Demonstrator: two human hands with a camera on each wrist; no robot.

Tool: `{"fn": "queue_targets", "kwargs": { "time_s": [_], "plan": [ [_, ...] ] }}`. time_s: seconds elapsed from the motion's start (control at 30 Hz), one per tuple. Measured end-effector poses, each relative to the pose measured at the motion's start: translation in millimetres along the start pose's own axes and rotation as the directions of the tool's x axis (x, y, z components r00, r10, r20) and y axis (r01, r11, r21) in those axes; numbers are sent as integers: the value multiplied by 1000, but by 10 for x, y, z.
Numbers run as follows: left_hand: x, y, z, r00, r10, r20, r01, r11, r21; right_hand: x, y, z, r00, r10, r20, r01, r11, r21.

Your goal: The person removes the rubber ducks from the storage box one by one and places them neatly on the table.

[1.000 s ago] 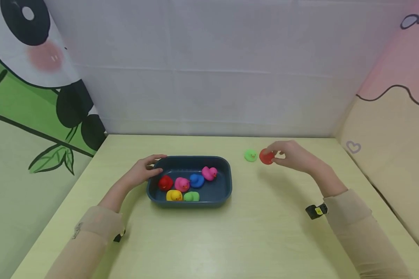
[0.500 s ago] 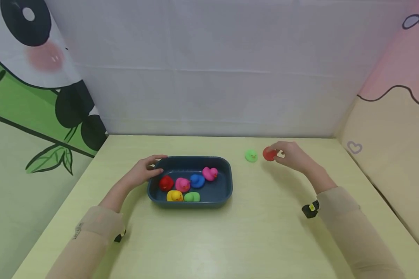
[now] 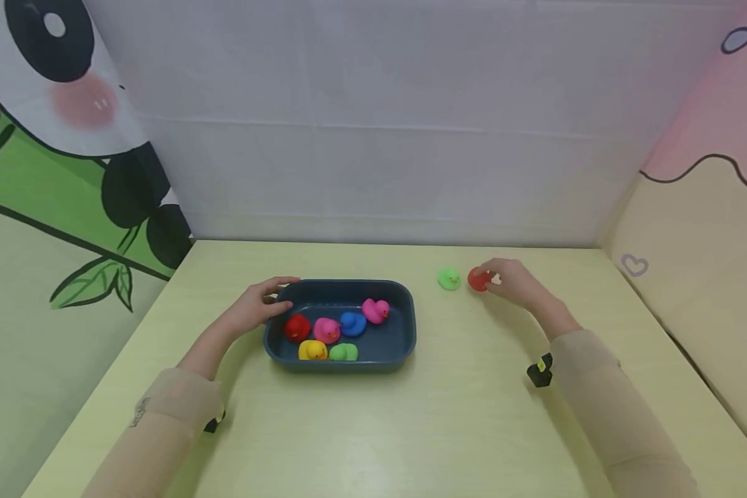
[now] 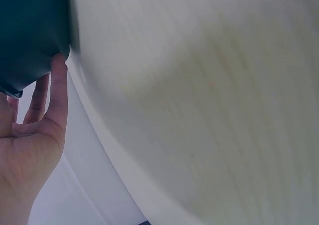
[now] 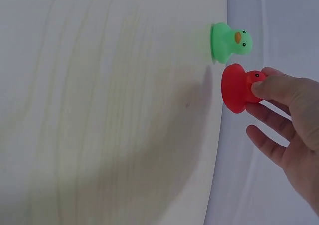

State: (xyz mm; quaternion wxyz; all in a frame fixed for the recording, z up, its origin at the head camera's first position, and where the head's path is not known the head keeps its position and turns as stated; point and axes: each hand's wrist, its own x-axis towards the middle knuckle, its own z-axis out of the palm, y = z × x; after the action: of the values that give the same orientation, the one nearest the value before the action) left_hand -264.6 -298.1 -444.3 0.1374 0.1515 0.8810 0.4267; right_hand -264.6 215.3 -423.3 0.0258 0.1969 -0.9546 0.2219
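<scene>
My right hand pinches a red rubber duck by its head between thumb and fingers. The right wrist view shows this red duck close over the table, its face turned toward a green rubber duck. That green duck sits just left of it on the table. At the left end of a dark blue tray, my left hand grips the rim, thumb over the edge. Seen from the left wrist, the fingers of the left hand meet the tray's outer wall.
Inside the tray lie another red duck, a yellow duck, a second green duck, a blue duck and two pink ducks. The pale wooden table ends at a white backdrop.
The right hand first drew the red duck slightly right and back from the green duck, then lowered it a little. My left hand stays on the tray, whose ducks look unchanged.
</scene>
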Motion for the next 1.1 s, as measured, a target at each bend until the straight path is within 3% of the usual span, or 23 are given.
{"fn": "queue_targets", "kwargs": {
  "time_s": [0.83, 1.1],
  "plan": [
    [-41, 21, -45, 1000, 18, 20, -17, 999, -31, 96, -26, 89, 993, 114, 31, -115, 993, 22],
    [-38, 24, -43, 1000, 24, 19, -23, 999, -32, 92, -17, 101, 993, 107, 41, -108, 993, 37]
  ]
}}
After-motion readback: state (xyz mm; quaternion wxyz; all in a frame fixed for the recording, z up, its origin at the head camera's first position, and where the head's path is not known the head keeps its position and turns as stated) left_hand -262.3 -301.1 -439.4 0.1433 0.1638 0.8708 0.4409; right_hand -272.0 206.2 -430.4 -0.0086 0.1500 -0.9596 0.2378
